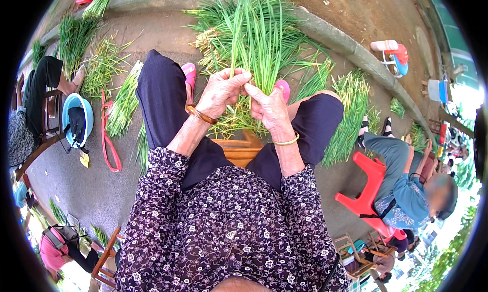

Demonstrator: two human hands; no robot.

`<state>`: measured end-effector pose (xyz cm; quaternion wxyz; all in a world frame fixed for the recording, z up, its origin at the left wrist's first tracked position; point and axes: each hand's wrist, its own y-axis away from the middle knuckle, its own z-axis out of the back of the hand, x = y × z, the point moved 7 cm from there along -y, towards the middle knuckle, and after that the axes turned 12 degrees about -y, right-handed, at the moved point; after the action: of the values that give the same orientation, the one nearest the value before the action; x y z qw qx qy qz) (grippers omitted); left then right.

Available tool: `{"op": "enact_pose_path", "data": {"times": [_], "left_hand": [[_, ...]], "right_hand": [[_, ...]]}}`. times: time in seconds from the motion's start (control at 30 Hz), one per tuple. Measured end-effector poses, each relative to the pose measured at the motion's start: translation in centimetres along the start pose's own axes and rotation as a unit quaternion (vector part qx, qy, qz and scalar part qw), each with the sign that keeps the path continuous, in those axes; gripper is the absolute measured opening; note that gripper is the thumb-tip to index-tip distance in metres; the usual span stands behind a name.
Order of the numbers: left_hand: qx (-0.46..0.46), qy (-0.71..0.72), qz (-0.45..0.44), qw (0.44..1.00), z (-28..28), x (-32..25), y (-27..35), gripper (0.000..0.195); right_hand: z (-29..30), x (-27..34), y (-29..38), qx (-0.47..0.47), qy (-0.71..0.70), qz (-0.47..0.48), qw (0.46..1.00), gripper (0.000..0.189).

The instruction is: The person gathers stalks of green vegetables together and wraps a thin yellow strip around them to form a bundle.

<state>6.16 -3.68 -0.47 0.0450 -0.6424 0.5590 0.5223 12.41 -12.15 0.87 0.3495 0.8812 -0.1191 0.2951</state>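
Between my knees, my right hand (pixel 268 108) grips a bunch of long green leafy stalks (pixel 268 50), probably chives, by their pale lower ends. The leaves fan away from me. My left hand (pixel 225 90) is closed on a few slender blades (pixel 237 44) at the bunch's left side, its thumb close to my right thumb. Beyond both hands lies a large heap of the same greens (pixel 213 44), partly covered by the held bunch. Trimmed yellowish leaves (pixel 225 126) are scattered on the ground below my hands.
More greens lie in piles at the right (pixel 349 113) and left (pixel 124 101). A red strap (pixel 108 135) lies near a blue basin (pixel 88 118) holding a black bag. A person (pixel 404 200) sits by a red plastic stool (pixel 366 189). A concrete kerb (pixel 343 38) curves beyond.
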Motion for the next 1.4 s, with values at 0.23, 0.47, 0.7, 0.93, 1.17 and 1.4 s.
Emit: {"op": "enact_pose_path", "data": {"times": [0.23,0.47,0.7,0.93,1.17,1.4], "left_hand": [[0.028,-0.001,-0.024,0.999,0.0,0.0,-0.4,0.014],[0.006,0.022,-0.040,0.999,1.0,-0.5,-0.5,0.015],[-0.044,0.065,-0.114,0.990,3.7,-3.5,-0.7,0.016],[-0.028,0.084,-0.109,0.990,3.7,-3.5,-0.9,0.017],[0.056,0.076,-0.077,0.993,2.2,-2.3,-0.7,0.020],[0.188,0.076,-0.003,0.979,-2.0,-0.4,0.3,0.017]], "right_hand": [[0.1,-0.4,0.3,-0.032,-0.043,-0.010,0.999,0.013],[0.0,-1.0,0.4,0.030,-0.031,-0.016,0.999,0.013],[1.3,-1.5,1.2,0.025,-0.013,-0.044,0.999,0.013],[4.6,-0.6,0.0,-0.077,0.105,-0.018,0.991,0.015],[2.9,0.3,-0.1,-0.010,-0.002,-0.006,1.000,0.029],[2.0,-1.4,-0.5,0.022,-0.143,-0.054,0.988,0.018]]}}
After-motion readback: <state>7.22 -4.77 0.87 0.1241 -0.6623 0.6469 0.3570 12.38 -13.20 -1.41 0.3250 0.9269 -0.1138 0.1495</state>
